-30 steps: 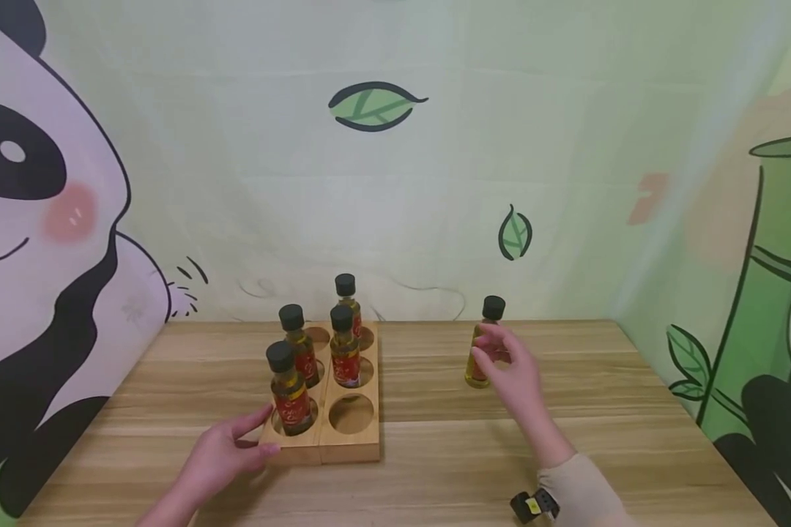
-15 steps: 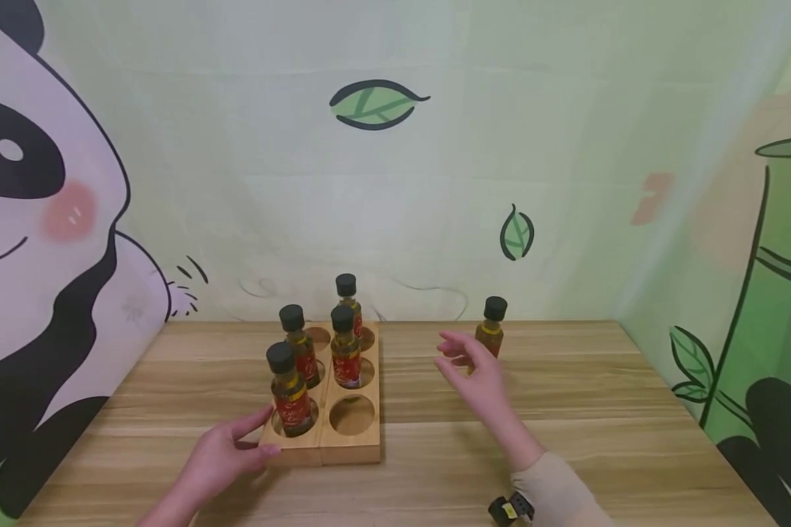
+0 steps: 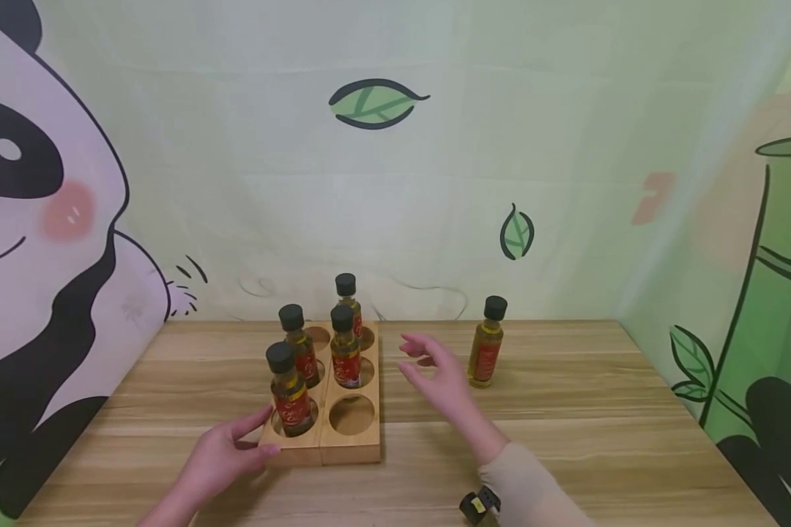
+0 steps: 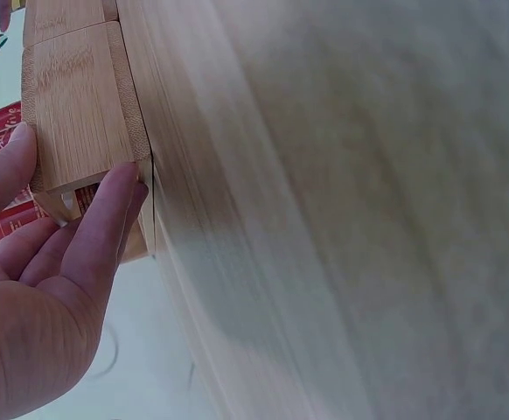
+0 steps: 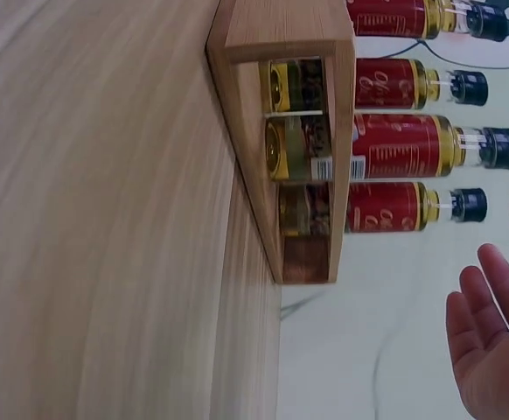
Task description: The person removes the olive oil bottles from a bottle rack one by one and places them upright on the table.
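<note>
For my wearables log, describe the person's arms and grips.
The right arm has a pale beige cloth sleeve and, beside its cuff, a boxy black device with a yellow patch. The left grip and right grip are ungloved; the visible left forearm is bare.

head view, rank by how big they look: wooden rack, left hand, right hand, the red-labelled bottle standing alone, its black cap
1. Wooden rack
2. Left hand and right hand: too alike to rank
3. Red-labelled bottle standing alone
4. Its black cap
</note>
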Motion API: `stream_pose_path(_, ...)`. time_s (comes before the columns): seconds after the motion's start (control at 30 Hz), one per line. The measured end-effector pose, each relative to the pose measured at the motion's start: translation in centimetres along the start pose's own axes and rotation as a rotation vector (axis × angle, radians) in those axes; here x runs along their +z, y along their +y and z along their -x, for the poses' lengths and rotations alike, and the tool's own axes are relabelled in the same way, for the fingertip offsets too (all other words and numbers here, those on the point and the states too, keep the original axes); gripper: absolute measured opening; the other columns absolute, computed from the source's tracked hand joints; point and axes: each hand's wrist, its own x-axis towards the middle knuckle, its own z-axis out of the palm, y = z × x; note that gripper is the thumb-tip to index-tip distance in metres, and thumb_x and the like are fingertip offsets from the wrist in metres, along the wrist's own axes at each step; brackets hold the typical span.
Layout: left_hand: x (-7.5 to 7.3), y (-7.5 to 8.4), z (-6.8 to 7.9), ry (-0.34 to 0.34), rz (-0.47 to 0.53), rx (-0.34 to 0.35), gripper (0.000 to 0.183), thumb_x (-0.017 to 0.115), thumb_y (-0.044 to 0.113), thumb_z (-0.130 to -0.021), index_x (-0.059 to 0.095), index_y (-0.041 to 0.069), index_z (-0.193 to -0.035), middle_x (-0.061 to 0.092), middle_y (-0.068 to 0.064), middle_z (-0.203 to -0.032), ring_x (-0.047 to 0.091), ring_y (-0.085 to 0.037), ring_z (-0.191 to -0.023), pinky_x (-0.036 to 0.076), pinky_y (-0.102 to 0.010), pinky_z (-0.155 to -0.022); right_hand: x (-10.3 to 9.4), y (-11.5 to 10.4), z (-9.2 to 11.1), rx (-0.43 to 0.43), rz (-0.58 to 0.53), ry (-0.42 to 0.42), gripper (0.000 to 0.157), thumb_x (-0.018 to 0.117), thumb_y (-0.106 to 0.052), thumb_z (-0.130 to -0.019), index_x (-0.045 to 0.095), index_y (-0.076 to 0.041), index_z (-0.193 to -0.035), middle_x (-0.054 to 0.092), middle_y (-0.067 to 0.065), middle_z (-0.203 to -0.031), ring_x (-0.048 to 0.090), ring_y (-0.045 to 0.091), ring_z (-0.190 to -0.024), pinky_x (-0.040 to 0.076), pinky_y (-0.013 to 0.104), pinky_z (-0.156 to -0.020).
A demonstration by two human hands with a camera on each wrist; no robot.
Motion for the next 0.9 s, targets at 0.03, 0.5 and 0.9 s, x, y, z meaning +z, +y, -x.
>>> stream_pose_path(0.03, 0.0, 0.0, 0.0, 0.000, -0.001, 0.000, 0.076, 0.087, 0.029, -0.076, 0.055, 0.007, -0.141, 0.047, -0.025, -0.145, 0.070, -0.026, -0.094, 0.060, -0.034, -0.072, 0.2, -0.1, -0.1, -0.002, 0.006, -0.011, 0.043, 0.075, -0.004, -0.087, 0.062, -0.002, -0.128, 0.070, 0.013, -0.110, 0.064, 0.028, -0.102, 0.054, 0.052, -0.086)
stream_pose_path(0.5, -0.1, 0.0, 0.1, -0.010, 0.005, 0.000, 0.075, 0.086, 0.029, -0.078, 0.054, 0.006, -0.142, 0.046, -0.023, -0.146, 0.070, -0.027, -0.096, 0.060, -0.034, -0.072, 2.7, -1.6, -2.6, -0.027, 0.069, -0.093, 0.052, 0.077, -0.010, -0.087, 0.056, -0.004, -0.135, 0.068, 0.010, -0.120, 0.062, 0.022, -0.111, 0.052, 0.041, -0.094)
stream_pose_path(0.9, -0.1, 0.2, 0.1, -0.019, 0.004, -0.004, 0.077, 0.085, 0.031, -0.078, 0.052, 0.007, -0.143, 0.045, -0.023, -0.147, 0.070, -0.029, -0.098, 0.060, -0.036, -0.074, 3.9, -2.6, -3.8, 0.101, -0.042, -0.136, 0.062, 0.077, -0.019, -0.088, 0.050, -0.007, -0.142, 0.063, 0.012, -0.130, 0.058, 0.027, -0.118, 0.047, 0.047, -0.101)
